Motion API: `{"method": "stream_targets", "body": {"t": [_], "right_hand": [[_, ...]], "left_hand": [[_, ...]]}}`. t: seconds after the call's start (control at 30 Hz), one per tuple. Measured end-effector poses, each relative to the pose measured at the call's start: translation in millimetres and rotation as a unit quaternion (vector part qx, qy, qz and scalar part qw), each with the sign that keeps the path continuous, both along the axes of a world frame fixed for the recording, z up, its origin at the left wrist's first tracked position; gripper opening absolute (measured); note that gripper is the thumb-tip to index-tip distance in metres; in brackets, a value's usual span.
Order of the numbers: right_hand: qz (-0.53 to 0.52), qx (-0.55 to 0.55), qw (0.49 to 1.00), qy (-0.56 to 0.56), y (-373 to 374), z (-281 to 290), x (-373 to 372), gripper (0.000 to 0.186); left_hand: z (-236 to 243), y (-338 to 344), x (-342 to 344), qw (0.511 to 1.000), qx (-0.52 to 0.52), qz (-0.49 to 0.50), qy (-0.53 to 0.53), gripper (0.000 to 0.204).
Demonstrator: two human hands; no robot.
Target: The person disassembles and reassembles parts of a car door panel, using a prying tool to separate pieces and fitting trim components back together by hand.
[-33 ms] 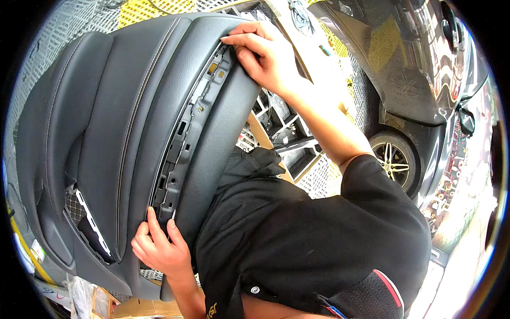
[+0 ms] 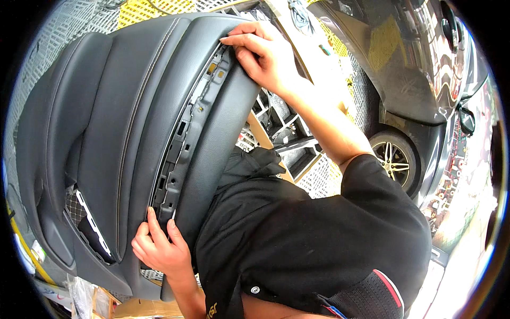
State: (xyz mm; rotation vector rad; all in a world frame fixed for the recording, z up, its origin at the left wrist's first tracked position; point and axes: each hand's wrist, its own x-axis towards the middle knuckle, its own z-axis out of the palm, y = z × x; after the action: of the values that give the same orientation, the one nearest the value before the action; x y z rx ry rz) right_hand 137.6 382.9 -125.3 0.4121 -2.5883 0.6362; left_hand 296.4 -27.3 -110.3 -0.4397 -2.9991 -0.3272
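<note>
A large black padded door panel (image 2: 95,122) with stitched seams fills the left, a long slot along its right part showing a clipped plastic strip (image 2: 180,143). My right hand (image 2: 263,58) is closed over the upper end of this slot, its fingers bent onto the panel edge. At the slot's lower end, my left hand (image 2: 159,244) has its fingertips resting on the trim, fingers apart and slightly bent. A white bracket (image 2: 93,218) shows in the panel's lower-left opening.
A dark car (image 2: 398,58) with an open door and a wheel (image 2: 390,164) stands at right. Behind my right arm are a compartmented parts tray (image 2: 284,127) and coiled cable (image 2: 298,16). Yellow and white grid mats (image 2: 149,10) lie beyond the panel; cardboard (image 2: 143,307) is at bottom.
</note>
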Motion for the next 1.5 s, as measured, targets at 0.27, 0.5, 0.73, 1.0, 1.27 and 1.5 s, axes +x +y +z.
{"method": "stream_targets", "body": {"t": [0.27, 0.5, 0.73, 1.0, 1.27, 1.5], "right_hand": [[-0.002, 0.037, 0.999, -0.014, -7, 8, 4, 0.027], [-0.019, 0.089, 0.996, 0.006, -26, 9, 17, 0.036], [-0.024, 0.093, 0.995, 0.009, -28, 2, 17, 0.036], [-0.023, 0.079, 0.997, 0.011, -29, -1, 19, 0.030], [-0.009, 0.047, 0.998, -0.036, -5, 25, -7, 0.018], [0.015, 0.074, 0.991, -0.110, 10, 57, -43, 0.068]], "left_hand": [[-1, 1, 0, 1.000, -0.004, 0.002, -0.001, 0.042], [0, 3, -3, 1.000, -0.005, -0.001, 0.003, 0.042], [18, 24, -25, 0.999, -0.020, -0.037, 0.009, 0.039], [21, 115, -93, 0.992, -0.007, -0.121, 0.034, 0.039], [12, 137, -107, 0.988, 0.020, -0.134, 0.081, 0.047], [4, 133, -113, 0.986, 0.011, -0.132, 0.098, 0.046]]}}
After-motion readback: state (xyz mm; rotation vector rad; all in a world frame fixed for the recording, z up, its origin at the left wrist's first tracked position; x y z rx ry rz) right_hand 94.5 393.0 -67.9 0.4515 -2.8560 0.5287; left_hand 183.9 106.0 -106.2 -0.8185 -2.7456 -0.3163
